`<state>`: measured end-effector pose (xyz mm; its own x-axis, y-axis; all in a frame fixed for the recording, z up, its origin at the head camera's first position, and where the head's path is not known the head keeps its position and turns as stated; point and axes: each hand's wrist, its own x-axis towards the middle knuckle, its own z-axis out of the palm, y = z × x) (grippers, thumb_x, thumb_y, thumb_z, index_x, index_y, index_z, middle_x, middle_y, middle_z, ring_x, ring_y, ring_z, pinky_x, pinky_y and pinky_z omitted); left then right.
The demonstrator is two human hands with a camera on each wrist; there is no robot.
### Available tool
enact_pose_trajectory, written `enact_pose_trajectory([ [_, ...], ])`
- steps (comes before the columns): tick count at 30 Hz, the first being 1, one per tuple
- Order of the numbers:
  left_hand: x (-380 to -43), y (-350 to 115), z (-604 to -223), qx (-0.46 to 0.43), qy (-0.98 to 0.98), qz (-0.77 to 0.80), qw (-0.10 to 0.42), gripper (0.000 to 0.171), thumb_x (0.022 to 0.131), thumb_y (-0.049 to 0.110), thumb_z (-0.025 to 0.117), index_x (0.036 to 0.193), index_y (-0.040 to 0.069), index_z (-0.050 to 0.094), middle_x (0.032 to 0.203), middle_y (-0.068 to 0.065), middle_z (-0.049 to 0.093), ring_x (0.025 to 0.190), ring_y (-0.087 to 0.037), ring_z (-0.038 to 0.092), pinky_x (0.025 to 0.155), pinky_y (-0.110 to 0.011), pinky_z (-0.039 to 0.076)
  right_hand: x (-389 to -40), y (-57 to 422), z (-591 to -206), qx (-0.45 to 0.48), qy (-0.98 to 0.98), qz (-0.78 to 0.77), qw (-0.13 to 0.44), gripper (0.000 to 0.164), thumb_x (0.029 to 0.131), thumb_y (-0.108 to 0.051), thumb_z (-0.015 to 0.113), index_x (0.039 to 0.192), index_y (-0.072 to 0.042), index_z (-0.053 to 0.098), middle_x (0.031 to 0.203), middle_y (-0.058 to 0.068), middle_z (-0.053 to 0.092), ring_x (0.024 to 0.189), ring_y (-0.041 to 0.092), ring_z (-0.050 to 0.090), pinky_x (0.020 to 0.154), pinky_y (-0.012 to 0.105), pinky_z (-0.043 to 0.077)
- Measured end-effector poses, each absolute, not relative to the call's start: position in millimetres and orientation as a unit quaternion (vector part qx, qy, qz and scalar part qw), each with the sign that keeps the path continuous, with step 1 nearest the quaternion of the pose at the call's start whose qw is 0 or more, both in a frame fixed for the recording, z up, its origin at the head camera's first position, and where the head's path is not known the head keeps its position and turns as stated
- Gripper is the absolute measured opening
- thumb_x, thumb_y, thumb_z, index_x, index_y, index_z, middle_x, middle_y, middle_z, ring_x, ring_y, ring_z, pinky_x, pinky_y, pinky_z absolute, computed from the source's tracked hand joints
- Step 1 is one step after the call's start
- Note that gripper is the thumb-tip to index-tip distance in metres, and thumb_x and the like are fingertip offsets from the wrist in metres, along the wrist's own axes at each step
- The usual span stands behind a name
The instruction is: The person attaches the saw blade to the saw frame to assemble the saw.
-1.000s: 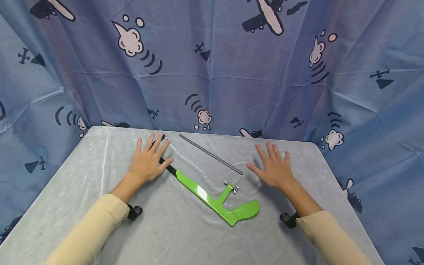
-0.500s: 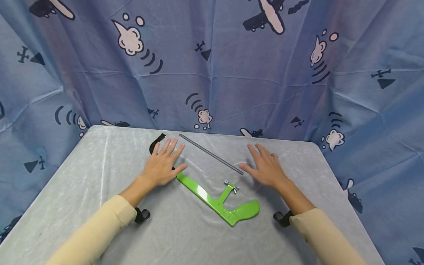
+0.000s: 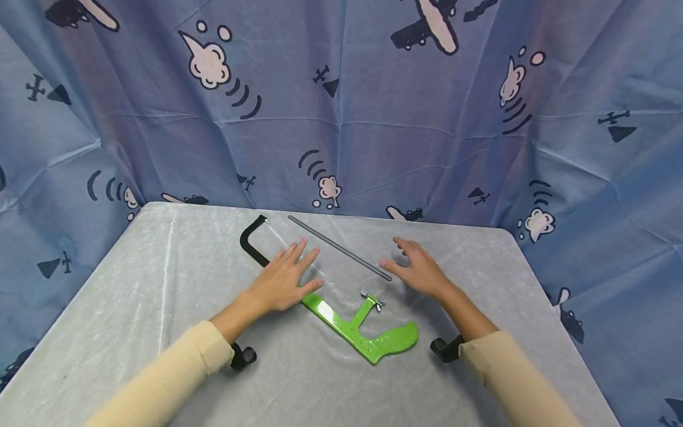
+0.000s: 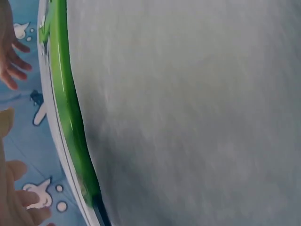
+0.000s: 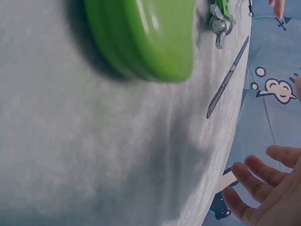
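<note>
Left hand [image 3: 283, 283] lies flat, fingers straight, pinning the green hacksaw frame [image 3: 341, 323] mid-counter [image 3: 160, 296]. Right hand [image 3: 418, 270] hovers relaxed, gripping nothing (1 loose blade [image 3: 338, 247] near the far edge, probably unmounted).

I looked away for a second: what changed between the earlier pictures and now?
Both hands slid inward: the left hand moved right along the hacksaw frame, uncovering its black end; the right hand moved left to the loose blade. Neither grips anything. Frame and blade stayed put.

Grey-clothed table [image 3: 160, 284] w/ blue plane-print curtain [image 3: 373, 107] behind.
</note>
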<state>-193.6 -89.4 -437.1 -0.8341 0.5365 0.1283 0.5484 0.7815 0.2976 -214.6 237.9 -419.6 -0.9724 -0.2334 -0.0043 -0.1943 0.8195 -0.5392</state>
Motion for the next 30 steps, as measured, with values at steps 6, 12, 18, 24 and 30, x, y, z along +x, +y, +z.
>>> enact_pose_trajectory([
  [6,-187.8,-75.4,-436.8,-0.281,-0.938,-0.199,-0.027,0.077,0.098,0.057,0.048,0.155,0.007,0.031,0.157,-0.026,0.027,0.141,-0.045,0.031,0.115,-0.055,0.025,-216.9,234.5,-423.2,-0.113,0.943,-0.311,0.044,0.078,0.093,-0.048,0.065,0.149,0.0,0.04,0.141,0.024,0.051,0.123,0.039,0.053,0.096,0.057,0.044],
  [12,-183.9,-63.8,-437.5,-0.256,-0.929,-0.262,-0.06,0.079,0.096,0.057,0.051,0.154,0.006,0.033,0.154,-0.025,0.035,0.139,-0.043,0.037,0.112,-0.055,0.031,-219.7,230.4,-424.3,-0.121,0.938,-0.322,0.049,0.07,0.093,-0.042,0.067,0.142,0.004,0.048,0.133,0.024,0.058,0.116,0.038,0.058,0.094,0.054,0.047],
  [18,-181.2,-52.6,-437.3,-0.259,-0.91,-0.311,-0.097,0.081,0.096,0.054,0.053,0.153,0.0,0.032,0.153,-0.021,0.039,0.142,-0.034,0.036,0.115,-0.046,0.029,-223.1,226.7,-430.0,-0.129,0.935,-0.325,0.058,0.063,0.094,-0.038,0.067,0.136,0.007,0.053,0.125,0.025,0.061,0.109,0.037,0.061,0.091,0.051,0.05],
  [24,-177.9,-42.4,-435.7,-0.26,-0.893,-0.345,-0.13,0.081,0.095,0.051,0.056,0.151,-0.002,0.033,0.151,-0.02,0.042,0.141,-0.031,0.038,0.115,-0.042,0.03,-223.5,224.6,-431.7,-0.139,0.929,-0.335,0.068,0.062,0.093,-0.038,0.068,0.134,0.008,0.055,0.121,0.024,0.064,0.107,0.037,0.062,0.089,0.05,0.051],
  [30,-175.4,-32.8,-437.4,-0.279,-0.873,-0.373,-0.143,0.074,0.093,0.039,0.063,0.146,-0.007,0.04,0.127,-0.019,0.062,0.118,-0.028,0.059,0.1,-0.043,0.046,-224.7,222.3,-432.4,-0.155,0.928,-0.332,0.071,0.058,0.093,-0.035,0.069,0.129,0.009,0.059,0.113,0.021,0.066,0.103,0.033,0.063,0.086,0.047,0.052],
])
